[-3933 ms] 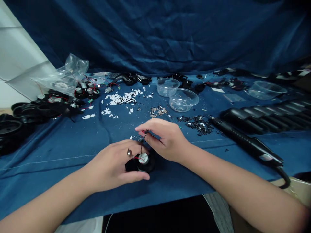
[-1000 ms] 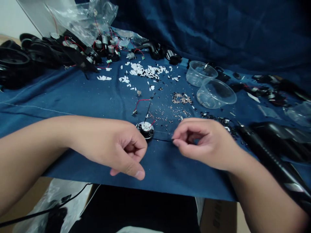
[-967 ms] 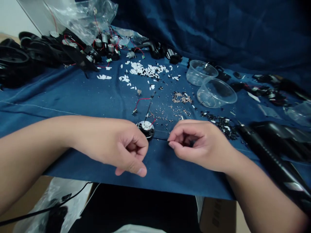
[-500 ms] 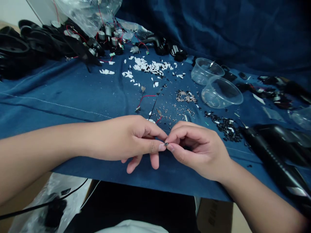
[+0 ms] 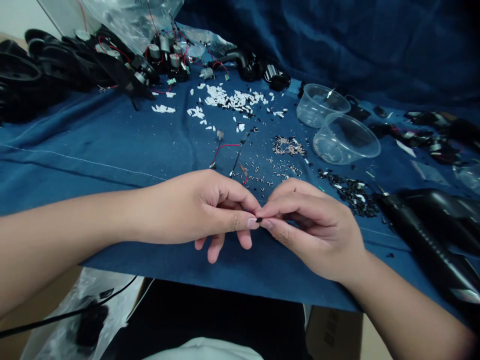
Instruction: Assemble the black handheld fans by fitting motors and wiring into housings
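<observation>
1 tiny black part [image 5: 258, 220], held between left hand [image 5: 215, 207] and right hand [image 5: 318, 230].

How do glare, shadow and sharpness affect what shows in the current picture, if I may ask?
Head view: a bright glint on the rear clear bowl; head view: black parts at far left merge in darkness; head view: the black piece between left hand and right hand is too small to show detail.
</observation>
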Available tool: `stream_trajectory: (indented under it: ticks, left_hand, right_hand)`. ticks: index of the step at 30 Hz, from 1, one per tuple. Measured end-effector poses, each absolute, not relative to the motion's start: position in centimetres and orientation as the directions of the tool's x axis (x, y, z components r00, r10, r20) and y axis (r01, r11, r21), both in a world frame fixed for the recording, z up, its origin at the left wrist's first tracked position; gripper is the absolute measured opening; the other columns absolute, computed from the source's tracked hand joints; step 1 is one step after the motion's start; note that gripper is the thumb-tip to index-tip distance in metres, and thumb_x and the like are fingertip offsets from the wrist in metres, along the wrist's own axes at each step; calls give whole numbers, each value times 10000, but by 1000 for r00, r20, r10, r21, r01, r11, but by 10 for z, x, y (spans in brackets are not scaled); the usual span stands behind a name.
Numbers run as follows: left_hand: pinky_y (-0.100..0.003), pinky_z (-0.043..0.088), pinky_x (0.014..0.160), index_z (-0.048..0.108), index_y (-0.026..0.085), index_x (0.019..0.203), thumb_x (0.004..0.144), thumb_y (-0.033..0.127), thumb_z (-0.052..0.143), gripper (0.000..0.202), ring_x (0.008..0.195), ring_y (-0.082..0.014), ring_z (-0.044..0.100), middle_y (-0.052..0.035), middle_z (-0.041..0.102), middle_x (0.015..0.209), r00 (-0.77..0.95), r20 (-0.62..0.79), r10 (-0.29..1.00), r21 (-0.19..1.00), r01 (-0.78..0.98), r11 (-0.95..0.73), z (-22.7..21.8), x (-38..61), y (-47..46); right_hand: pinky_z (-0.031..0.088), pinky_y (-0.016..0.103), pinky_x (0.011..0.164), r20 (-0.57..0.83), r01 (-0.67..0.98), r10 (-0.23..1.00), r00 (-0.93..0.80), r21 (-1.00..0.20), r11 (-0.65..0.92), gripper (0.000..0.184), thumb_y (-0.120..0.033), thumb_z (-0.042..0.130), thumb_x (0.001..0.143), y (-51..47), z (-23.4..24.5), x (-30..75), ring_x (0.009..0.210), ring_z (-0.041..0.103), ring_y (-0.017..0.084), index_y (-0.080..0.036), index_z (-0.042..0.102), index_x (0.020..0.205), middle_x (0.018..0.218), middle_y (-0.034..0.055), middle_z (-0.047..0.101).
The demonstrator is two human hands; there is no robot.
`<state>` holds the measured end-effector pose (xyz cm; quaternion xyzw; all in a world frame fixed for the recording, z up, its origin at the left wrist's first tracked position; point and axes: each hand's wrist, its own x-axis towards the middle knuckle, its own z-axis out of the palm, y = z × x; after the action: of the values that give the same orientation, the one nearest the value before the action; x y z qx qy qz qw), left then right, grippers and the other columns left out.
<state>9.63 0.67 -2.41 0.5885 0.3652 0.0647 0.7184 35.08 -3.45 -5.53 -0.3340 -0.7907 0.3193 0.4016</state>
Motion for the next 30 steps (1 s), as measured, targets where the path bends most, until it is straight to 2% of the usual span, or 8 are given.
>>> stream_trajectory:
  ticks: [7, 13, 19, 23, 24, 26, 28, 30]
  left_hand:
    - [-124, 501, 491, 867, 258, 1002, 1009, 288, 856, 33, 565, -76, 734, 30, 863, 940, 729, -414, 545, 910, 314, 271, -25, 96, 8]
    - [-94, 471, 479, 849, 219, 932, 999, 325, 863, 127, 525, -58, 696, 46, 812, 830, 742, -380, 553, 924, 330, 191, -25, 94, 10]
    - [-113, 515, 546, 896, 232, 1057, 1057, 297, 818, 101, 512, -36, 679, 69, 791, 827, 739, -289, 609, 944, 325, 53, -21, 90, 9]
    - [-168, 518, 548, 915, 278, 1128, 1086, 421, 783, 199, 486, -50, 657, 68, 790, 812, 733, -262, 627, 933, 358, -29, -25, 88, 9]
    - [-179, 517, 552, 915, 294, 1141, 1097, 448, 761, 222, 492, -53, 659, 69, 800, 823, 737, -223, 638, 931, 354, -84, -26, 88, 10]
    - [-201, 528, 610, 913, 307, 1130, 1107, 449, 721, 240, 569, -71, 702, 60, 822, 849, 754, -71, 653, 890, 343, -299, -29, 85, 13]
    - [-234, 505, 662, 904, 281, 1006, 1100, 415, 703, 259, 646, -89, 713, 39, 812, 806, 758, 138, 638, 747, 343, -569, -30, 81, 18]
    - [-279, 464, 685, 856, 240, 858, 1100, 432, 687, 352, 662, -98, 666, 16, 761, 733, 732, 270, 626, 561, 409, -720, -28, 75, 25]
  right_hand:
    - [590, 189, 689, 424, 260, 798, -427, -788, 558, 125, -149, 872, 1003, -37, -54, 351, 803, 711, 81, -234, 896, 1092, 936, 15, 748]
    - [619, 177, 718, 432, 182, 798, -420, -821, 540, 123, -145, 900, 993, -36, -56, 350, 830, 739, 80, -212, 901, 1097, 969, 22, 784]
    - [666, 178, 741, 470, 179, 785, -405, -801, 572, 163, -130, 911, 986, -34, -57, 350, 850, 790, 91, -212, 898, 1126, 1030, 19, 833]
    - [688, 176, 842, 501, 196, 753, -427, -762, 618, 137, -126, 891, 1011, -33, -56, 352, 901, 813, 82, -197, 882, 1128, 1039, 5, 837]
    - [689, 177, 860, 507, 205, 748, -428, -751, 627, 135, -129, 885, 1018, -33, -56, 352, 914, 814, 81, -195, 878, 1136, 1044, 4, 838]
    - [681, 175, 867, 518, 230, 745, -420, -733, 640, 129, -134, 876, 1029, -33, -56, 352, 921, 807, 76, -198, 875, 1141, 1017, -3, 835]
    - [669, 175, 843, 519, 263, 756, -398, -725, 636, 134, -137, 871, 1034, -33, -57, 352, 907, 795, 75, -210, 879, 1146, 950, -12, 820]
    - [656, 181, 804, 513, 303, 776, -368, -723, 622, 150, -131, 875, 1027, -31, -58, 353, 883, 785, 77, -224, 890, 1144, 924, -12, 810]
